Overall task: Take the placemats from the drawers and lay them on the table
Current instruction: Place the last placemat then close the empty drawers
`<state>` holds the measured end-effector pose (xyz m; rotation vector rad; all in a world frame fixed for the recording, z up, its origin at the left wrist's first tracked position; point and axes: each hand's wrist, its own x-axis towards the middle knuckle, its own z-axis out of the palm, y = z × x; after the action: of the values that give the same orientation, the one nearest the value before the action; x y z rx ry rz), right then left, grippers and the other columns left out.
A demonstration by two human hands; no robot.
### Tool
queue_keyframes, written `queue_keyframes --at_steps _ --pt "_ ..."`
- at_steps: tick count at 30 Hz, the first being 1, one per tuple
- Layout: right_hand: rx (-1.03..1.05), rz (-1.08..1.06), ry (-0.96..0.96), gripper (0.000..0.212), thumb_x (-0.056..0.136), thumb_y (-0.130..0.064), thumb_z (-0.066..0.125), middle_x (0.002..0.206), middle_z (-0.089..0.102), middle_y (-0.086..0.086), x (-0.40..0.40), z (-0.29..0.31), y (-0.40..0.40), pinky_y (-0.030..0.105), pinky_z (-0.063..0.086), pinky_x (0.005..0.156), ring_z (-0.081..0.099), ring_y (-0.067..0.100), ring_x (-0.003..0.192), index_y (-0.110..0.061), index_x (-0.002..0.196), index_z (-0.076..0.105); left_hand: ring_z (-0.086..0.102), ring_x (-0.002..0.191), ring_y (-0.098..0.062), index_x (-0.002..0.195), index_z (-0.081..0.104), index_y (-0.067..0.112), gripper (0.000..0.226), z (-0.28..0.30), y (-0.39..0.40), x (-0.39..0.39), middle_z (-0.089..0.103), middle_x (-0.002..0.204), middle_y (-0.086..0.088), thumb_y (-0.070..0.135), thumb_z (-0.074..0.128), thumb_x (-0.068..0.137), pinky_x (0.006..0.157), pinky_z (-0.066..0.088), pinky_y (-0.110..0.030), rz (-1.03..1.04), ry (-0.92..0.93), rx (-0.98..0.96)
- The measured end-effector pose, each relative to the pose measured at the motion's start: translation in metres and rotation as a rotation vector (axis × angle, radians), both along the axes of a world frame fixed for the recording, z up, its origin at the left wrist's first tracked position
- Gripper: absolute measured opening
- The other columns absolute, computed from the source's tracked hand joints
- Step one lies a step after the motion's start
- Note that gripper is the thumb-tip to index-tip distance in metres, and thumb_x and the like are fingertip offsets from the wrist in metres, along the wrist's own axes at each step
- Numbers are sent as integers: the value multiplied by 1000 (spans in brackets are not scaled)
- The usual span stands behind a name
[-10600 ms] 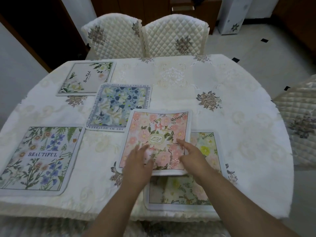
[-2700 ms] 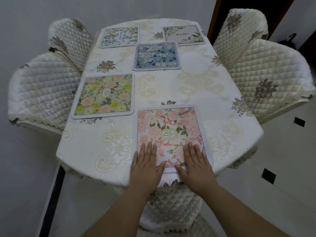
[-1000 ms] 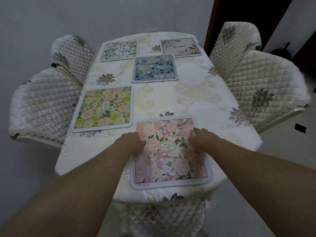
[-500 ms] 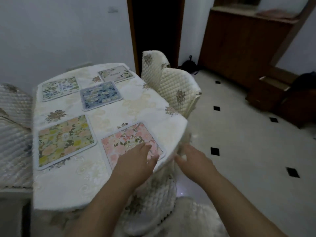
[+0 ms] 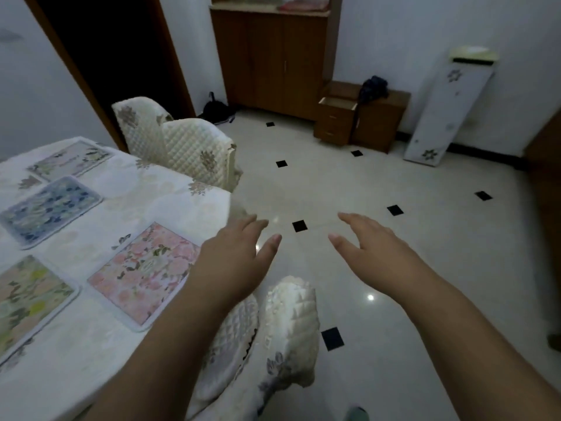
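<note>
On the table [image 5: 182,205], at its near right corner, lies the pink floral placemat [image 5: 142,273], flat on the cream tablecloth and turned a little askew to the table edge. Just left of it sits the yellow-green placemat [image 5: 27,299], cut off by the frame's left side. Farther along the table rests the blue floral placemat [image 5: 48,209], and beyond that a pale placemat with leafy corners [image 5: 71,159], near the far end. All four lie apart from one another, none overlapping.

The left hand [image 5: 236,259] hangs in the air above the table's right edge, partly covering the pink mat's near corner in this view; its fingers are straight and loosely spread, holding nothing. The right hand [image 5: 373,250] floats out over the floor, well clear of the table, palm down, fingers likewise relaxed and splayed, nothing in it.

Below the hands a quilted chair [image 5: 285,326] with a cream cover is tucked against the table's end. Two more quilted chairs [image 5: 188,150] stand along the table's far side. Across the pale tiled floor with its small black squares, a low wooden drawer unit [image 5: 334,121] stands by the wall with its top drawer pulled out. A tall brown cabinet [image 5: 270,59] rises to its left, and a white panel [image 5: 446,113] with flower prints leans against the wall to the right.
</note>
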<state>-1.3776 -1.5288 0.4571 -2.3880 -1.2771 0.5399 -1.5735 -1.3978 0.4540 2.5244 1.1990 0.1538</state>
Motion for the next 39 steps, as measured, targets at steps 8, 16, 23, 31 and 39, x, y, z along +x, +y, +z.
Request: queue_keyframes --at_steps 8,16,23,31,39 --pt "34 -61 -33 59 100 -58 36 160 29 -12 62 7 -48 44 28 117 29 13 145 -34 154 30 31 148 -13 153 43 33 59 14 -34 73 32 163 9 62 31 103 117 28 -36 -90 32 44" --pt "-20 -41 -106 58 101 -59 31 164 20 -13 136 12 -64 42 16 120 22 13 148 -38 154 27 32 148 -11 153 40 37 62 21 -55 131 31 164 13 66 28 100 116 30 -36 -64 30 84" --pt "-36 -4 -101 58 102 -57 31 164 18 -12 187 18 -64 42 17 119 21 14 149 -36 155 26 35 146 -12 152 43 35 61 20 -61 174 34 162 12 64 28 100 115 31 -37 -31 36 64" --pt "-63 -20 -102 56 102 -56 32 164 19 -12 237 9 -47 40 19 117 21 13 149 -36 155 27 38 144 -14 147 51 32 60 9 -29 233 43 157 9 63 30 100 116 31 -38 -52 -20 42" --pt "-94 -3 -152 57 101 -57 32 163 21 -13 294 -1 43 41 22 116 22 13 148 -37 154 28 34 146 -15 144 55 34 53 -17 63 297 43 157 10 60 37 100 117 28 -37 -39 -98 -43"
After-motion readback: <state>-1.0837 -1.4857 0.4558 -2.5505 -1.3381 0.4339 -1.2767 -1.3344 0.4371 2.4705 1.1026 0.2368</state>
